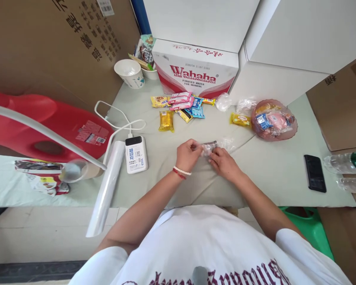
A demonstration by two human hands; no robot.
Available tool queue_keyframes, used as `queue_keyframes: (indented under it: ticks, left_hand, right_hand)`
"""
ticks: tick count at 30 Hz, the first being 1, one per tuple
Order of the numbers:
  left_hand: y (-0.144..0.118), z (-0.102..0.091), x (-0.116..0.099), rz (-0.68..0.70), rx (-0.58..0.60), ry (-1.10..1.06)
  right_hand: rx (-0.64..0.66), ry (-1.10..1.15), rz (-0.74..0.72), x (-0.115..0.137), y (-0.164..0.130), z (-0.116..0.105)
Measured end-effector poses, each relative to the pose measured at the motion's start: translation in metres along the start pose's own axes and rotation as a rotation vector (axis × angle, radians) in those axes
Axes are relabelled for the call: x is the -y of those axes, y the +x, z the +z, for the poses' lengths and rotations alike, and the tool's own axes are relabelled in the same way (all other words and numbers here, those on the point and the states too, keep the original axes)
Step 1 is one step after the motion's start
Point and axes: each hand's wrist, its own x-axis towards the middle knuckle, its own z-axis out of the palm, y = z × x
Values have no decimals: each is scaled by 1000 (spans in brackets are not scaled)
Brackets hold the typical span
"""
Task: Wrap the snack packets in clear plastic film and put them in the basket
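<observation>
A small dark snack packet [209, 146] lies on the table in front of me, with crinkled clear plastic [228, 145] around it. My left hand [188, 156] is closed, its thumb and fingers pinching the clear plastic at the packet's left end. On the other side, my right hand [225, 164] has its fingers bent and pressed on the packet's near right end. The fingers partly cover the packet. Beyond my hands is a pile of colourful snack packets [182, 103], with a yellow snack packet [166, 120] just in front of it.
At right stand a pink glass bowl [290, 132] of wrapped snacks and a black phone [314, 173]. To the left are a white power bank [136, 155], a plastic film roll [108, 186] and a red jug [47, 122]. Behind, a Wahaha box [195, 73] and a paper cup [130, 74].
</observation>
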Motion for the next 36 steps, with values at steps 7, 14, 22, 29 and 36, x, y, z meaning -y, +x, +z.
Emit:
queue_keyframes:
  ticks: [7,14,22,29,36]
  left_hand:
    - [9,40,-19,177,119,421]
    - [1,46,-13,171,-87,602]
    - [8,43,-8,10,-108,591]
    - [9,20,-2,-34,23,565]
    - [-18,9,-38,112,157,142]
  right_hand:
    - [-254,242,467,-18,11,6]
    - [-298,20,611,-45,21,-16]
    - [-125,153,235,2,44,-13]
    - [-145,343,32,16,23,8]
    - [-325,331,197,35,-4,10]
